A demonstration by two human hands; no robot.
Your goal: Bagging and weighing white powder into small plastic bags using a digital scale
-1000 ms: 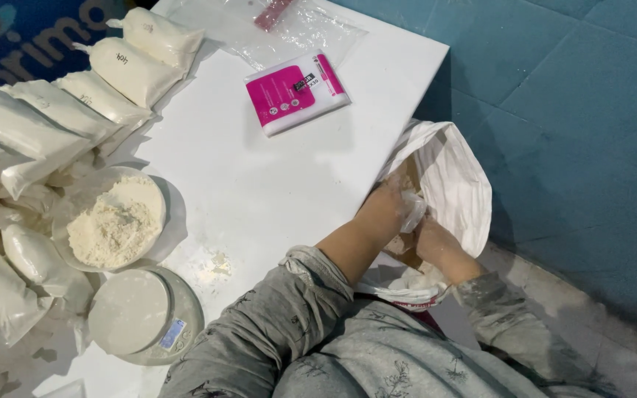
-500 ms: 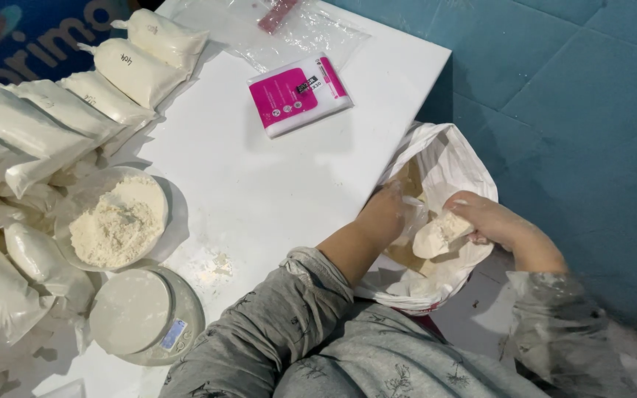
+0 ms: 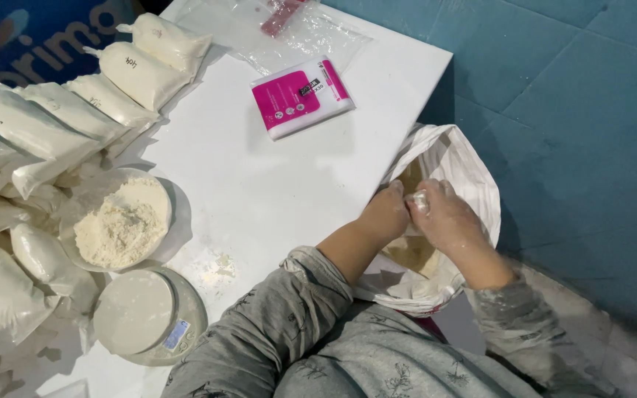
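Landmark: the white table (image 3: 274, 191).

Along the table's left edge lies a row of sealed clear packets (image 3: 53, 129) of pale powder, soft and pillow-shaped, long axes running toward the table's middle. Nearer the person on that side, a bowl (image 3: 123, 221) lined with thin plastic holds a loose heap of flour. Below it sits a round kitchen scale (image 3: 141, 313) with a smooth white platter. At the table's far end lie a flat pink-and-white packet (image 3: 300, 96) and crumpled clear bags (image 3: 259, 26).

Off the table's right edge, a white sack (image 3: 447, 162) stands open, its woven mouth folded outward, tan lining inside. Both hands meet over that mouth. The left hand (image 3: 385, 215) is curled, fingers closed toward the right hand. The right hand (image 3: 447, 217), dusted with flour, pinches a small clear bag (image 3: 418, 199) between fingertips and thumb. That bag lies between the two hands, touching both, directly above the sack's opening; its long axis cannot be told.
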